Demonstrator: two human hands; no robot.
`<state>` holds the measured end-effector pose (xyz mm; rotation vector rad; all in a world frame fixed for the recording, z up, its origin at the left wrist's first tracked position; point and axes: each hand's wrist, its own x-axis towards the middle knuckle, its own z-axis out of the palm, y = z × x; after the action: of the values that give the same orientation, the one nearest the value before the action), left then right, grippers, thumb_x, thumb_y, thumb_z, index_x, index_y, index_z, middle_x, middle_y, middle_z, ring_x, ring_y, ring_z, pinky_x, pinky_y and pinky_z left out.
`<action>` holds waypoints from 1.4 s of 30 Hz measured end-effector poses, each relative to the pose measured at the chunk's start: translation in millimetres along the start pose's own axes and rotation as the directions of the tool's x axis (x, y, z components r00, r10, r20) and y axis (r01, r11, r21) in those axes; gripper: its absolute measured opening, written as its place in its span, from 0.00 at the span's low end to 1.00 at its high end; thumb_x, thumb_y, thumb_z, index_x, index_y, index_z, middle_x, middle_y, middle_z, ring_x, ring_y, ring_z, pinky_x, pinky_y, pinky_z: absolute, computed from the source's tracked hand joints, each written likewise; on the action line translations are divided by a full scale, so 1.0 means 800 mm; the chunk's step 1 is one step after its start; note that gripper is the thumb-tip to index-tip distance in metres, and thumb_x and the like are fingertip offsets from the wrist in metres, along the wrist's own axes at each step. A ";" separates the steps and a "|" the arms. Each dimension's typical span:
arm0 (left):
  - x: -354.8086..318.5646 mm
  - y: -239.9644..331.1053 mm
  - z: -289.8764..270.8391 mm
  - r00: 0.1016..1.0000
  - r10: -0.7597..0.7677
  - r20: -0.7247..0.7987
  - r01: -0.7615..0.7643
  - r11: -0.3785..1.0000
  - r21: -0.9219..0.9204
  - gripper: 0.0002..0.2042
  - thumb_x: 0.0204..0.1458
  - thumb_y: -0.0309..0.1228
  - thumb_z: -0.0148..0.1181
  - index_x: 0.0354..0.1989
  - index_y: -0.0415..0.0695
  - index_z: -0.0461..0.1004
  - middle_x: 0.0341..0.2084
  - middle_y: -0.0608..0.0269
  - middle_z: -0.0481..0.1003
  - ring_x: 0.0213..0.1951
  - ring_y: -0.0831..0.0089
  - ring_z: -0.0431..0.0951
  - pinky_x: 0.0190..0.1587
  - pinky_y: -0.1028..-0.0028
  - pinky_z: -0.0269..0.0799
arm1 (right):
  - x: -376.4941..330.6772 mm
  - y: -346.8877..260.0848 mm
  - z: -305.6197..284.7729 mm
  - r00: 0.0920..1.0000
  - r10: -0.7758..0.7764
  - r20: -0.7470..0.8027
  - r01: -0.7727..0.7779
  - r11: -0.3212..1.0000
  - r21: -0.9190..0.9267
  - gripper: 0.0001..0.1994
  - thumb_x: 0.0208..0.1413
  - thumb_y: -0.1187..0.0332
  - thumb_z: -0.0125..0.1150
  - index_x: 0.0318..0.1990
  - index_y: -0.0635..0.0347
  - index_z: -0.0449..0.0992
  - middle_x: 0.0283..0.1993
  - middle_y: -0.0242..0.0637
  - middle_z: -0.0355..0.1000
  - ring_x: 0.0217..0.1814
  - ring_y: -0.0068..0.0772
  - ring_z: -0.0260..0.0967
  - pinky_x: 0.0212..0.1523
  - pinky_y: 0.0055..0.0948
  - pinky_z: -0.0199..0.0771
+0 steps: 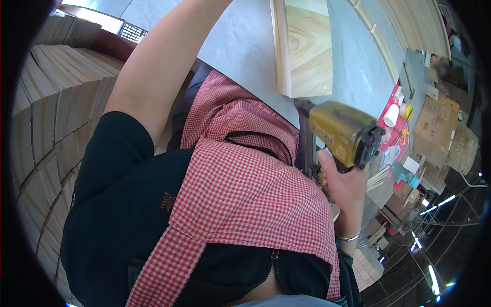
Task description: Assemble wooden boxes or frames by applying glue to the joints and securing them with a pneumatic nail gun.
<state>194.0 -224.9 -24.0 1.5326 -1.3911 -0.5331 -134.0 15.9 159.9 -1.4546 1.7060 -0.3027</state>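
Observation:
My right hand [344, 185] grips the handle of a yellow-and-black nail gun [340, 130], its fingers wrapped round it. The nail gun's nose points toward the near end of a light wooden piece [309, 56], which looks like a board with a raised edge strip. A gap shows between the two. The wooden piece lies on a grey worktable [238, 56] and runs out of view at the top. My left arm [163, 61] reaches forward across the table, and its hand is beyond the upper edge of the picture.
Stacked wooden boards [46, 123] stand at my left. Thin wood strips [376, 38] and more boards [417, 25] lie on the table's far right. A white bottle [391, 115], a clear blue bottle [404, 175] and cardboard boxes [434, 120] are at the right.

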 end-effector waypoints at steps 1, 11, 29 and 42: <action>0.000 -0.001 0.000 1.000 -0.002 -0.003 0.002 1.000 -0.002 0.12 0.48 0.33 0.62 0.31 0.34 0.81 0.23 0.53 0.79 0.26 0.59 0.77 0.36 0.65 0.74 | 0.003 -0.001 0.000 1.000 -0.001 0.001 0.001 1.000 -0.004 0.18 0.53 0.72 0.72 0.49 0.71 0.77 0.46 0.46 0.81 0.43 0.36 0.81 0.38 0.27 0.81; 0.000 -0.009 0.006 0.999 -0.044 -0.010 0.043 0.997 -0.068 0.11 0.49 0.34 0.63 0.31 0.36 0.82 0.22 0.56 0.78 0.26 0.64 0.75 0.35 0.67 0.74 | 0.006 0.008 -0.001 0.993 0.119 0.008 -0.119 0.992 0.032 0.21 0.53 0.73 0.71 0.54 0.68 0.74 0.49 0.45 0.80 0.45 0.36 0.80 0.41 0.26 0.80; -0.005 0.011 -0.003 0.987 -0.163 0.016 0.163 0.982 -0.096 0.10 0.49 0.33 0.64 0.31 0.37 0.82 0.22 0.58 0.78 0.25 0.66 0.75 0.34 0.69 0.75 | 0.025 -0.002 -0.031 1.000 0.002 -0.018 -0.004 0.995 -0.102 0.22 0.54 0.73 0.72 0.56 0.67 0.72 0.50 0.44 0.79 0.45 0.35 0.79 0.40 0.26 0.80; -0.005 0.006 0.004 0.986 -0.166 0.013 0.167 0.979 -0.118 0.10 0.49 0.33 0.64 0.29 0.37 0.81 0.21 0.58 0.77 0.25 0.66 0.75 0.34 0.69 0.74 | 0.027 -0.006 -0.026 0.980 -0.190 -0.059 0.173 0.961 -0.216 0.19 0.55 0.57 0.74 0.41 0.66 0.80 0.18 0.29 0.71 0.15 0.18 0.65 0.17 0.16 0.63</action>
<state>187.8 -221.6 -22.9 1.5596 -1.2172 -0.7086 -144.7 -11.6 166.6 -1.7814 1.7110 -0.2890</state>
